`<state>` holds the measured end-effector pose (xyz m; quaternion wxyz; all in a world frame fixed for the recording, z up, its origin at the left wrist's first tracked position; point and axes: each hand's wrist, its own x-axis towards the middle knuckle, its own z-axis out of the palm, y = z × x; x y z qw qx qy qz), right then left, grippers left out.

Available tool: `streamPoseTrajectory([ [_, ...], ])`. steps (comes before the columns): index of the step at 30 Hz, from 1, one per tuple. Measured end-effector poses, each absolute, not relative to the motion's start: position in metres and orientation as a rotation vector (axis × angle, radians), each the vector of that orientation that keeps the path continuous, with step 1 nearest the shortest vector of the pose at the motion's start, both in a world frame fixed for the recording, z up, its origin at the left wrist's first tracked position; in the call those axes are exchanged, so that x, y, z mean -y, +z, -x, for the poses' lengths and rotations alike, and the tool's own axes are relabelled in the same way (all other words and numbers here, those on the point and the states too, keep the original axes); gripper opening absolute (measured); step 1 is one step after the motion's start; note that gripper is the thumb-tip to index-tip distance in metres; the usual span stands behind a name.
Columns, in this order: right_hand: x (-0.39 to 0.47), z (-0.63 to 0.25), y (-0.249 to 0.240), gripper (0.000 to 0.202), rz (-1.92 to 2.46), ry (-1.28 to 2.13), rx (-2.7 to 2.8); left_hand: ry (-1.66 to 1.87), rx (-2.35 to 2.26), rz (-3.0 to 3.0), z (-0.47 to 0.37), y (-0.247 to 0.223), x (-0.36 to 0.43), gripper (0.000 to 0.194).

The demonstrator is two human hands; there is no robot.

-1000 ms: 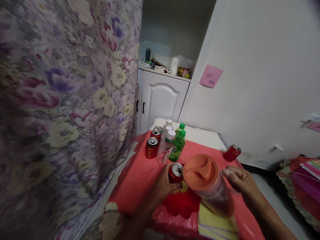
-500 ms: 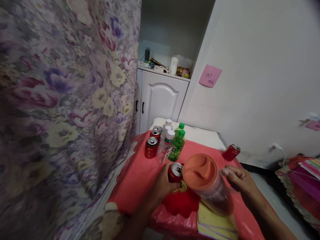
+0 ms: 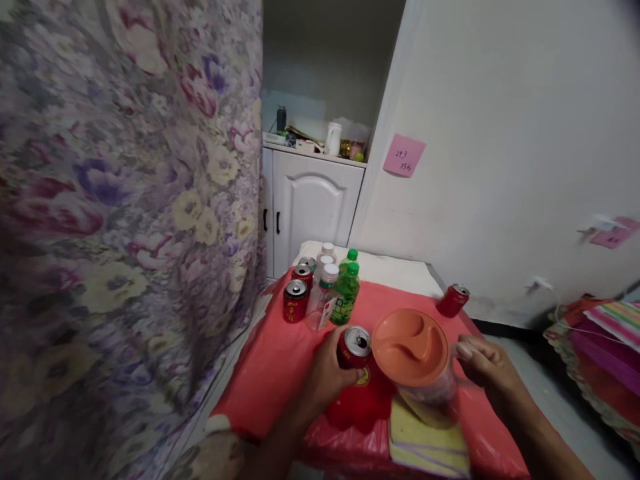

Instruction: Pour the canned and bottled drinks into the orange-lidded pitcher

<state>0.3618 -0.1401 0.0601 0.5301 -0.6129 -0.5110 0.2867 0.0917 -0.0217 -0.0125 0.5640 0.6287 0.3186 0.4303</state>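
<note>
My left hand (image 3: 333,373) is wrapped round a red drink can (image 3: 351,357) whose top has an opened tab. Close to its right stands a clear pitcher (image 3: 437,400) with an orange lid (image 3: 411,347), above a folded yellow cloth (image 3: 427,440). At the pitcher's right side, my right hand (image 3: 483,363) is closed with curled fingers, apparently round its see-through handle. Under the can lies a red scalloped mat (image 3: 360,410) with a gold print, partly hidden by my left hand.
Several red cans (image 3: 295,303), clear bottles (image 3: 320,310) with white caps and green bottles (image 3: 346,297) are grouped at the table's far left. Another red can (image 3: 453,301) stands far right on the red cover (image 3: 270,373). A floral curtain (image 3: 150,220) hangs at left, a white wall (image 3: 475,167) behind.
The view has turned slightly right. The pitcher looks more upright, and its lid sits a little further right. My left hand still holds the can, which has shifted slightly right against the table.
</note>
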Motion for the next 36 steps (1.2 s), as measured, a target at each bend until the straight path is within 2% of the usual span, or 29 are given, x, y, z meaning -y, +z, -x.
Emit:
streamPoseTrajectory([
  [6,0.150,-0.383,0.043,0.056,1.399,0.674,1.148,0.959,-0.739,-1.477,-0.100,-0.001,0.026,0.072],
  [15,0.161,-0.409,0.021,0.054,1.216,0.725,0.884,0.958,-0.802,-1.491,-0.099,-0.008,0.014,0.074],
  [23,0.173,-0.423,-0.003,0.044,1.012,0.737,0.652,0.942,-0.816,-1.508,-0.102,-0.012,0.007,0.076],
  [36,0.168,-0.412,0.015,0.043,0.996,0.685,0.625,0.932,-0.961,-1.475,-0.103,-0.006,0.008,0.077],
])
